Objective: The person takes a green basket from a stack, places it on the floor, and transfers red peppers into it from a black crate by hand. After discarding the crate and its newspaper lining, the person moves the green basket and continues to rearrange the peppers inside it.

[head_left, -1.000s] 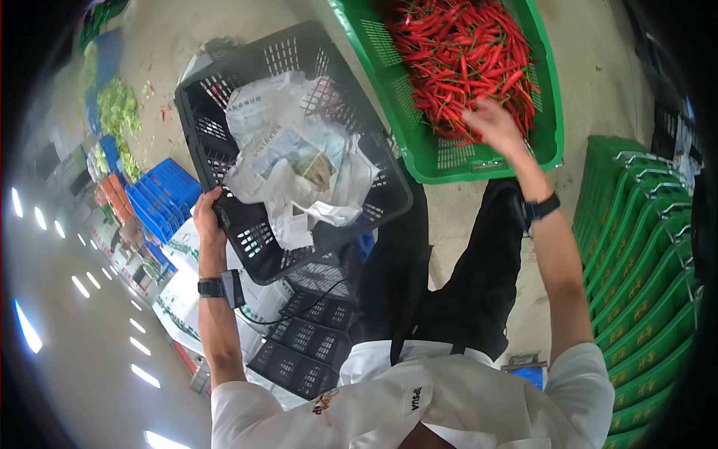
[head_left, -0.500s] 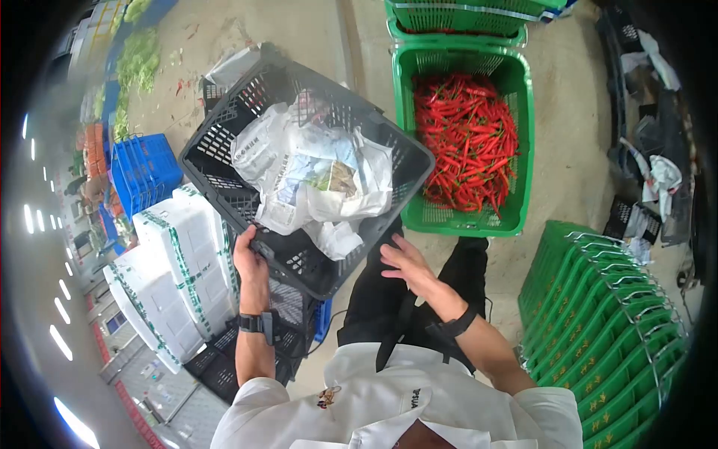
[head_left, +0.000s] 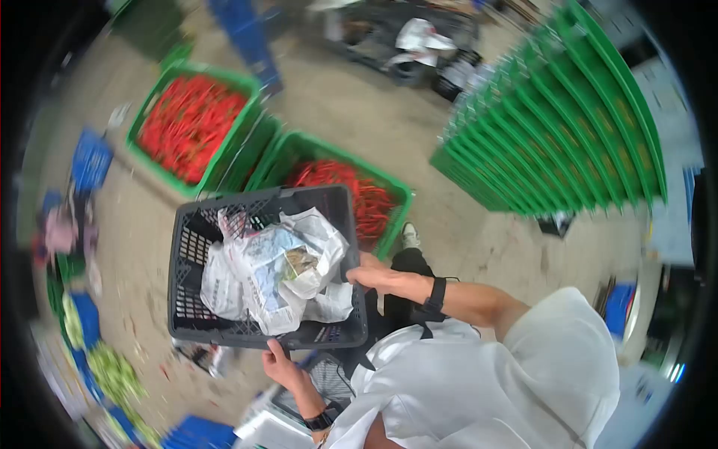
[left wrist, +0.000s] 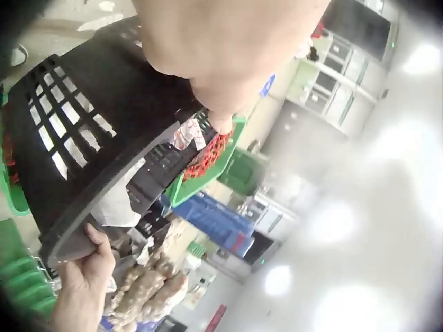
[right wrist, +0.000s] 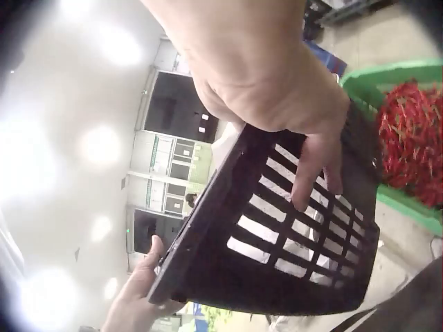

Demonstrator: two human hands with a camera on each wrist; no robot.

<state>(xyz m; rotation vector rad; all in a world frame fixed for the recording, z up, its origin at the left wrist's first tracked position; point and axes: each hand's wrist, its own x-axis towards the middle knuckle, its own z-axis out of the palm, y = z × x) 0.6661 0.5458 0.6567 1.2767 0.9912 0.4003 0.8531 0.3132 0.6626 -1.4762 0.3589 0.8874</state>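
Between both hands hangs a black slotted plastic crate (head_left: 224, 340), raised off the floor. Crumpled white printed plastic bags (head_left: 258, 273) lie inside it. My left hand (head_left: 283, 367) grips its near long edge, thumb over the rim. At the right end, my right hand (head_left: 372, 274) holds the short side. In the right wrist view, fingers of the right hand (right wrist: 277, 97) bend down over the slotted wall. Just beyond the crate, partly covered by it, sits a green crate (head_left: 400, 198) of red chili peppers (head_left: 366, 206).
Another green crate (head_left: 138, 135), heaped with chili peppers, stands at the far left. A tall stack of nested green crates (head_left: 553, 135) rises on the right. Leafy trimmings (head_left: 112, 378) and a blue crate (head_left: 198, 434) lie at lower left. Black crates and bags (head_left: 404, 45) sit at the back.
My right hand has left the chili peppers, come to the black crate and now grips its side. The left hand keeps its hold. My view and the crate have swung round over the pepper crates.
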